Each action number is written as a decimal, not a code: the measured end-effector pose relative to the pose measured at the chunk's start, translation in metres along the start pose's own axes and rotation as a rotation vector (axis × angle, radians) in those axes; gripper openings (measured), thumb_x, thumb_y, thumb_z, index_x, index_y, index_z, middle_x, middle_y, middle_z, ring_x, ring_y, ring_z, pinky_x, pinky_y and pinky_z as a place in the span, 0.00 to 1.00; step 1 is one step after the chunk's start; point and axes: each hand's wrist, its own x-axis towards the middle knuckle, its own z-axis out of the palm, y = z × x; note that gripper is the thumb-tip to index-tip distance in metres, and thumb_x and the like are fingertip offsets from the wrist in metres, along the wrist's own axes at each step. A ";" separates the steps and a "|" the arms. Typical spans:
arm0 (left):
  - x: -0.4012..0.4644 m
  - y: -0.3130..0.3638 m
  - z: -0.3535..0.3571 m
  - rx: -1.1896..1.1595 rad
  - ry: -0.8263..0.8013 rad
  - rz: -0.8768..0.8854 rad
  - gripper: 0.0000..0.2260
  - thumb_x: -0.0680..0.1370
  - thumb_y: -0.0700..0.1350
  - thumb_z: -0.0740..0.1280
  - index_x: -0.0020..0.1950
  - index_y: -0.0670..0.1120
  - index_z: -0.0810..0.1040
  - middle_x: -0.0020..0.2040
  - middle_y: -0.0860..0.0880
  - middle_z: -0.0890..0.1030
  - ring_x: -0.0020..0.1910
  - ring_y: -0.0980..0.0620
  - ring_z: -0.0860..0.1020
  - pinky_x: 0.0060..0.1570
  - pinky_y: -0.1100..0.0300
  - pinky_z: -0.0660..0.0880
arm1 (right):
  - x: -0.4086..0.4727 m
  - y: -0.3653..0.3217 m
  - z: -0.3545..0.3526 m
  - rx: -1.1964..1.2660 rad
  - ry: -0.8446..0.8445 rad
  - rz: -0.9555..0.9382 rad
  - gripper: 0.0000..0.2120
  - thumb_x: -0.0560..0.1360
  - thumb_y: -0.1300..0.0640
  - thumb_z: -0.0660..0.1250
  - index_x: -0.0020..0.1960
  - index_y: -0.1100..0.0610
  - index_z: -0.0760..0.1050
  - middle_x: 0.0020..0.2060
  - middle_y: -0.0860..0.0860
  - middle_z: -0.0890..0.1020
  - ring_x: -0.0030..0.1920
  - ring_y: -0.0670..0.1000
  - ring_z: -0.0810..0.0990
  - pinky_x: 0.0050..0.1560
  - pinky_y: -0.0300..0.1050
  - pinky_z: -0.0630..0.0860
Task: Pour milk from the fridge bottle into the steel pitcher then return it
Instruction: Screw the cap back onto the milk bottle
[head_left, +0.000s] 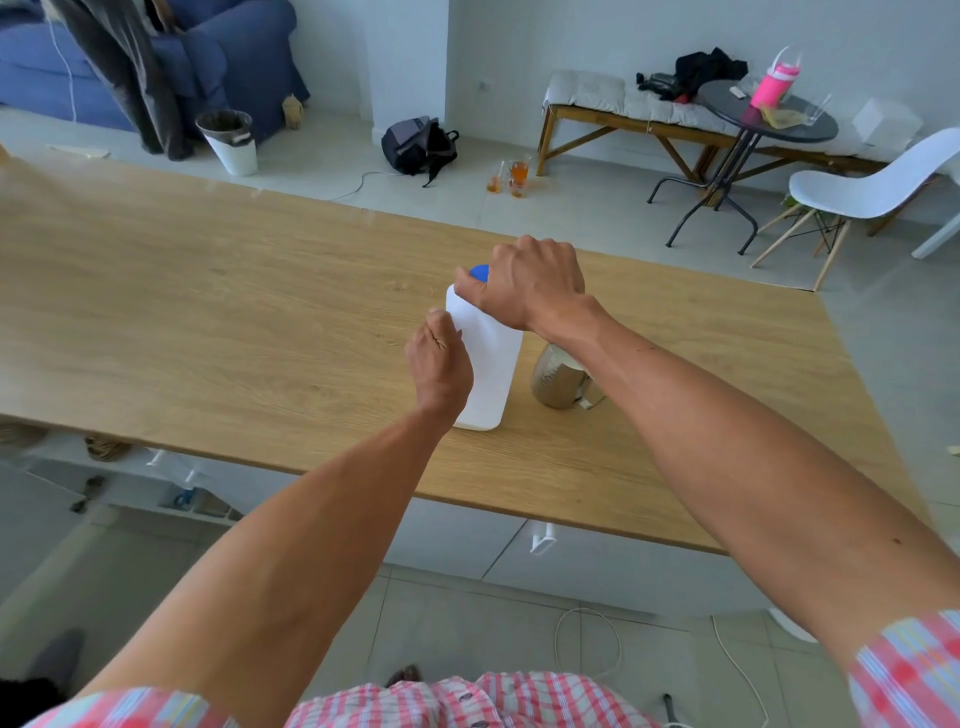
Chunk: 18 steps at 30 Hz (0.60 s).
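White plastic stood upright on the wooden table (208, 291): the milk bottle (491, 364), with the steel pitcher (558, 382) just beside it on its right, the two close but, as far as we could see, not touching. We saw something pale inside the pitcher's mouth, so we judged the pouring done and the cap going back on, though we could not rule out that it was coming off. The placing made sense to us: the bottle sat on the table so that both hands could work it, and the pitcher was near for a short pour.

Our left hand (439, 358) gripped the bottle's near side, fingers curled round its edge, which we took as bracing it against the twist. Our right hand (530, 283) came over the top, thumb and fingers clenched round the blue cap (480, 272), of which only a sliver showed; how far it was screwed down we could not tell. The fridge was not in view
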 end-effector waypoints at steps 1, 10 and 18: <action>-0.001 0.000 0.001 0.001 0.005 -0.016 0.18 0.81 0.49 0.49 0.33 0.45 0.63 0.33 0.42 0.72 0.37 0.45 0.71 0.44 0.43 0.73 | -0.001 -0.002 0.000 -0.006 0.003 0.019 0.28 0.80 0.35 0.53 0.35 0.56 0.70 0.29 0.49 0.69 0.36 0.56 0.74 0.38 0.47 0.65; -0.003 0.004 0.000 0.006 -0.005 -0.053 0.21 0.82 0.48 0.49 0.39 0.34 0.69 0.35 0.40 0.74 0.39 0.46 0.73 0.36 0.57 0.67 | -0.007 -0.017 -0.001 0.035 0.028 0.167 0.23 0.80 0.37 0.55 0.40 0.55 0.71 0.34 0.51 0.74 0.38 0.56 0.76 0.37 0.47 0.66; -0.006 0.004 -0.005 0.042 -0.078 -0.038 0.19 0.85 0.46 0.49 0.36 0.40 0.66 0.35 0.41 0.70 0.37 0.48 0.69 0.35 0.59 0.67 | -0.034 -0.012 0.002 0.209 0.055 0.290 0.36 0.77 0.23 0.50 0.31 0.55 0.64 0.26 0.49 0.71 0.27 0.53 0.70 0.30 0.46 0.59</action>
